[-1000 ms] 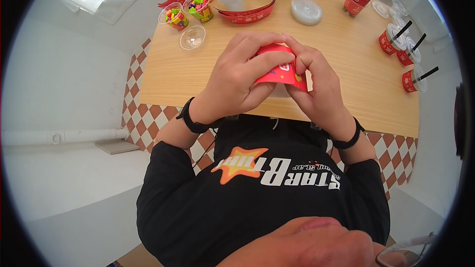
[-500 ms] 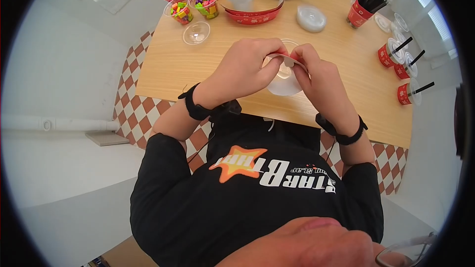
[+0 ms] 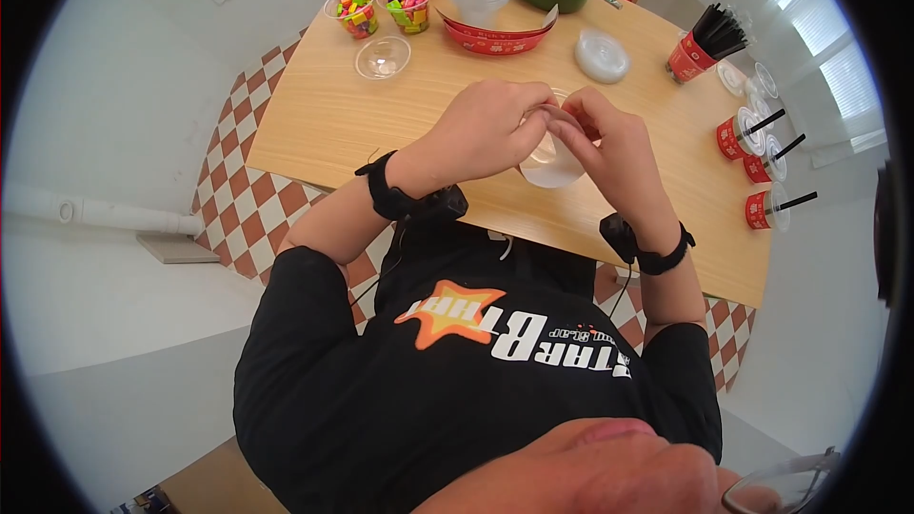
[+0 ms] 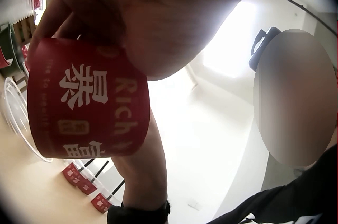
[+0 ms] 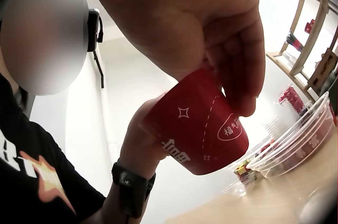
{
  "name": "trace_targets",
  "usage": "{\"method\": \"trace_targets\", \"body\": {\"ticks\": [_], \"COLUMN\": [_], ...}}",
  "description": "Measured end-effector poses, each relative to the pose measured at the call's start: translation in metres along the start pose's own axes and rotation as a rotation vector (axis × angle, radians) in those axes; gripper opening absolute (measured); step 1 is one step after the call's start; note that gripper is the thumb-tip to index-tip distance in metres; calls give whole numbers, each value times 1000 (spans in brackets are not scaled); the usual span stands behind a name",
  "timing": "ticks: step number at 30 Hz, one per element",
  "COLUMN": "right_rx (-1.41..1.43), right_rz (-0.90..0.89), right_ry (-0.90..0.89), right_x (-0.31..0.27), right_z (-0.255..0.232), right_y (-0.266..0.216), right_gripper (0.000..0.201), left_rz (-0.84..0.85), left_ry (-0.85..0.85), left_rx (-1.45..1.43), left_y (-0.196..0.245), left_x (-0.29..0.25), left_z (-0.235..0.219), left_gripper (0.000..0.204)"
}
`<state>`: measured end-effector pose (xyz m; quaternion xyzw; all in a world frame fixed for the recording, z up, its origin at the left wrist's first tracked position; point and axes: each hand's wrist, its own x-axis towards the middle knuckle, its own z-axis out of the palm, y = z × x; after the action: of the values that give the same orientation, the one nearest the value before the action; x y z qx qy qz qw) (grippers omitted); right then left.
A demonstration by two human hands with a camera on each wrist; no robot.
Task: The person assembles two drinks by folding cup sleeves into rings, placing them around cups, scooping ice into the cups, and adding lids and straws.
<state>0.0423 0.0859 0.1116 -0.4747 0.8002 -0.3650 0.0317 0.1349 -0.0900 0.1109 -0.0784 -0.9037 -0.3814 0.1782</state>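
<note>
Both hands meeting over the worktop point(image 3: 343, 124), just in front of the red tray point(image 3: 497, 38). Left hand point(image 3: 481, 133) and right hand point(image 3: 609, 148) each pinching the red paper sleeve point(image 4: 87, 100), curled round a clear cup point(image 3: 552, 167). Neither grip spread.

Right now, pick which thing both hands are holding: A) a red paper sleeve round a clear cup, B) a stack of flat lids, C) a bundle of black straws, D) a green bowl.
A: the left hand and right hand both grip the red paper sleeve round the clear cup; the left wrist view shows the sleeve's white lettering.
</note>
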Motion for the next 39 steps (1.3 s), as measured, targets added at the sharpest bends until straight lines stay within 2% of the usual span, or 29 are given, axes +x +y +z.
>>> {"method": "trace_targets", "body": {"ticks": [2, 3, 5, 6, 8, 9, 11, 15, 18, 21, 23, 25, 26, 28, 32, 34, 39], "right_rx": [266, 262, 59, 57, -120, -124, -24, -81, -102, -87, -92, -64, -57, -57, -63, -102, -93], "right_rz": [17, 10, -86, -93, -113, -119, 24, -6, -16, -61, -110, -133, -148, -140, -120, -117, -54], "right_ry": [16, 13, 111, 108, -28, -31, -143, -53, 278, 354, 348, 259, 246, 211, 106, 56, -18], "right_x": [3, 3, 1, -2, -11, -14, -16, -17, -10, -3, 2, 6, 8, 12, 16, 17, 19], "right_z": [-4, -3, 2, 6, 15, 18, 25, 19, -9, -24, -20, -11, -6, 3, 20, 25, 33], "right_y": [14, 22, 40, 45, 50, 51, 53, 73, 68, 53, 51, 50, 50, 51, 65, 74, 78], "right_gripper": [29, 29, 34, 34, 33, 33, 31, 30, 31, 33, 33, 33, 33, 32, 29, 28, 27], "left_rz": [-152, -151, -255, -255, -387, -385, -463, -402, -400, -376, -362, -298, -296, -391, -422, -313, -247], "left_ry": [-5, 3, 41, 49, 105, 113, 144, 153, -9, -42, -66, 11, 7, 16, -11, -37, -56], "left_rx": [-60, -59, -292, -291, -472, -474, -576, -722, -811, -811, -862, -1101, -1107, -1274, -1305, -1292, -1218], "left_y": [-5, -14, -41, -56, -86, -95, -112, -144, -155, -148, -143, -143, -144, -148, -146, -149, -139], "left_x": [0, 1, 1, 3, 8, 10, 16, 26, 33, 38, 40, 40, 40, 40, 36, 36, 35], "left_z": [-10, -15, -21, -23, -23, -22, -15, 30, 65, 89, 98, 103, 103, 102, 98, 101, 97], "left_gripper": [22, 22, 27, 27, 28, 28, 27, 26, 29, 30, 32, 41, 41, 60, 75, 82, 77]}}
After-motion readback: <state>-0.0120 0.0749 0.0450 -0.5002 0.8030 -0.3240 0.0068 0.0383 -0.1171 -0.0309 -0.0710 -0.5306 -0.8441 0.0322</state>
